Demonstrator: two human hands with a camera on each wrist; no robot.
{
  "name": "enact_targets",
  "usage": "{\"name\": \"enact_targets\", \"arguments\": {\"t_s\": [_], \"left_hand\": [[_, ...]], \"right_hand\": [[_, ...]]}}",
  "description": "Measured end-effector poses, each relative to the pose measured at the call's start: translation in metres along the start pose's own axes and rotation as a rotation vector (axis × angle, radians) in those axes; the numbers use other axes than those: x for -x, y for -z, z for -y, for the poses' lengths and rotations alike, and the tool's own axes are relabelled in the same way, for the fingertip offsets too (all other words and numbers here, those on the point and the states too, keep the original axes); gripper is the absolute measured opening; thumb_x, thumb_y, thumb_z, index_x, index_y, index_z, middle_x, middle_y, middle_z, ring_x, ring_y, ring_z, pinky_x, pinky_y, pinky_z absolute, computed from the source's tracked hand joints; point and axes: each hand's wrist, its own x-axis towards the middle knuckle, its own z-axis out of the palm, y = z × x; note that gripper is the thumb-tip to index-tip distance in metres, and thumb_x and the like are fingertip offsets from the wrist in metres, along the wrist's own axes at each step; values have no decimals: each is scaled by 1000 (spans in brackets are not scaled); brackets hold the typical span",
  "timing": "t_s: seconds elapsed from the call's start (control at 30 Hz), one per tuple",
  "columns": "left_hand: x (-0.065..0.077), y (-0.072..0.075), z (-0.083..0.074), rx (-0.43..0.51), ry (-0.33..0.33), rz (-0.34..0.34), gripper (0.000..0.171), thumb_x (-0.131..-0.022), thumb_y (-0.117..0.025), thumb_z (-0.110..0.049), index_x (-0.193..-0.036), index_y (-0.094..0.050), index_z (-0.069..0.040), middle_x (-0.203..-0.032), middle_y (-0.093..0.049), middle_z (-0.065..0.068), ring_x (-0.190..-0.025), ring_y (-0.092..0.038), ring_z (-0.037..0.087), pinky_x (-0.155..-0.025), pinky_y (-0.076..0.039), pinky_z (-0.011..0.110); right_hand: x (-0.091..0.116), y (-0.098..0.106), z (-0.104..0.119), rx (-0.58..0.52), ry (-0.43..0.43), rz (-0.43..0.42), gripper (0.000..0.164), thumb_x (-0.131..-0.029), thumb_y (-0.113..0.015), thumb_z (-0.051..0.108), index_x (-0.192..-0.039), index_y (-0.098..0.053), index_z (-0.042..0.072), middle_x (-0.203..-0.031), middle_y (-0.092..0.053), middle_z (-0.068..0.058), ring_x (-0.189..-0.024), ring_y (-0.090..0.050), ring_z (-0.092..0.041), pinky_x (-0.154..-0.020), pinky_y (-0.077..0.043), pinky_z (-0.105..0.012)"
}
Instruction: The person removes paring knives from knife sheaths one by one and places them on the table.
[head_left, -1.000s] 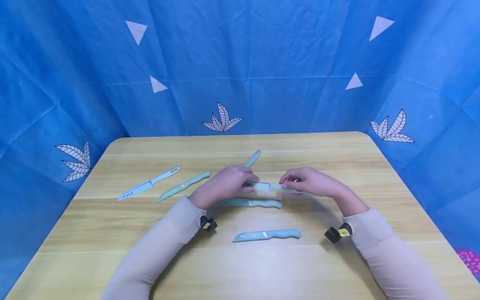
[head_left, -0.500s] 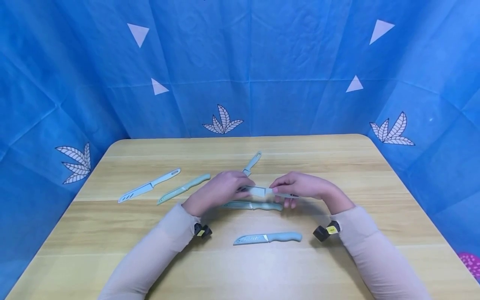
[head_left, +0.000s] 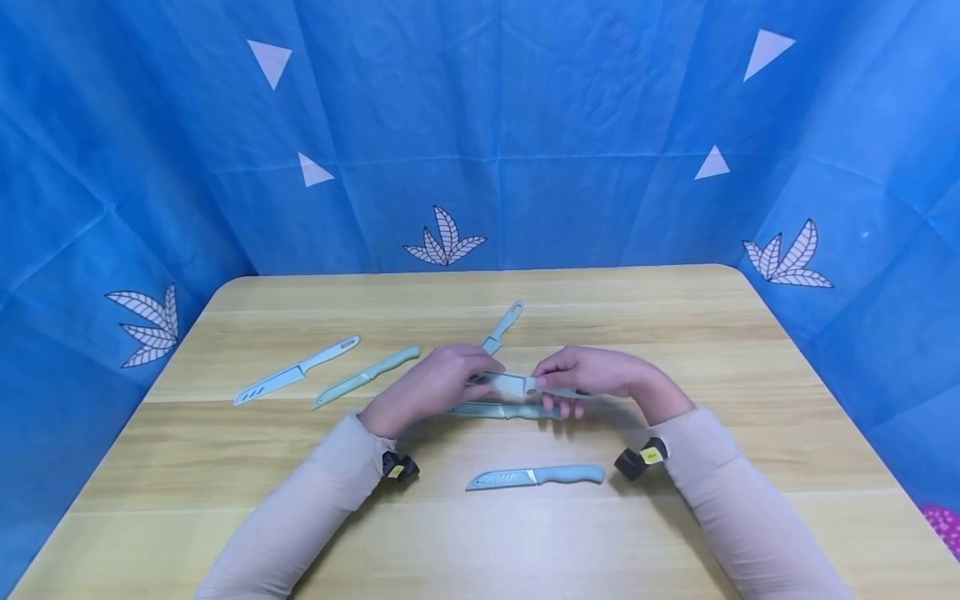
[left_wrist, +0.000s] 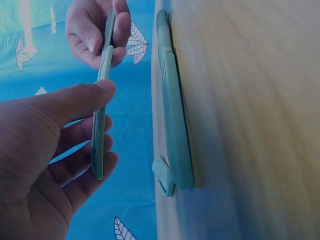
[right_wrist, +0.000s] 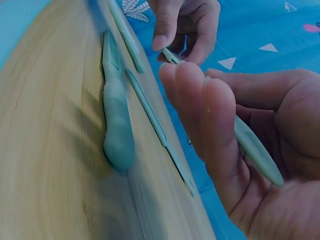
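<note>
Both hands hold a pale green knife (head_left: 512,383) level, with a pale sheath around its blade. My left hand (head_left: 442,379) pinches the sheath (left_wrist: 102,125), thumb on one face and fingers behind. My right hand (head_left: 592,371) grips the handle (right_wrist: 257,152) close to where it meets the sheath, its end lying across the palm. In the head view my left fingers hide the tip. Just in front of the held knife lies a green sheathed knife (head_left: 495,411), partly overlapped by the right fingertips in this view.
Nearer the body lies a blue sheathed knife (head_left: 536,477). To the left are a light blue knife (head_left: 296,371) and a green knife (head_left: 366,377). Behind the left hand, another knife (head_left: 506,323) points toward the back. Blue cloth (head_left: 570,208) hangs beyond the wooden table (head_left: 225,492).
My right hand has moved left along the handle, up to the sheath's end. The left hand has shifted slightly left and still holds the sheath. The knives on the table have stayed put.
</note>
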Motion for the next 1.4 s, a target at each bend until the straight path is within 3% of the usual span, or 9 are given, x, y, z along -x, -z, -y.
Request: {"name": "enact_targets", "arguments": {"t_s": [0.2, 0.4, 0.7, 0.83, 1.07, 1.4], "left_hand": [[4, 4, -1, 50, 64, -9, 32, -90, -72, -31, -118, -70, -15, -112, -69, -2, -104, -63, 13, -91, -54, 28], [6, 3, -1, 209, 177, -32, 30, -91, -70, -34, -116, -71, -17, -113, -69, -4, -104, -62, 12, -91, -54, 31], [6, -2, -3, 595, 387, -90, 21, -91, -71, -30, -109, -73, -19, -108, -69, -6, -97, -62, 11, -86, -55, 31], [7, -7, -4, 851, 475, -112, 28, -92, -70, -25, -115, -70, -7, -116, -66, 3, -96, -65, 19, -83, -58, 32], [3, -20, -4, 1334, 546, -180, 40, -97, -63, -11, -129, -53, 10, -136, -50, 22, -106, -64, 24, -95, -54, 40], [2, -25, -13, 1692, 631, -255, 41, -98, -60, -13, -131, -51, 9, -106, -66, 12, -94, -67, 19, -95, -53, 34]], "right_hand": [[-4, -1, 4, 2, 32, 3, 28, -104, -48, 17, -114, -62, -6, -88, -67, -17, -67, -62, -29, -56, -57, -29], [-5, -2, 5, 6, 56, 4, 27, -104, -47, 15, -114, -61, -7, -89, -68, -18, -69, -63, -27, -59, -58, -33], [-1, -4, 7, 9, 52, -21, 27, -104, -48, 14, -115, -60, -7, -94, -68, -17, -73, -64, -24, -64, -60, -37], [1, -4, 6, 13, 55, -33, 28, -104, -48, 15, -116, -59, -7, -94, -68, -15, -73, -65, -24, -65, -60, -38], [7, -3, 5, -22, 81, -44, 30, -104, -48, 15, -118, -58, -10, -95, -68, -17, -73, -64, -21, -64, -60, -34], [10, -2, 6, -86, 96, -72, 31, -104, -48, 14, -118, -55, -14, -96, -66, -22, -72, -63, -18, -61, -59, -28]]}}
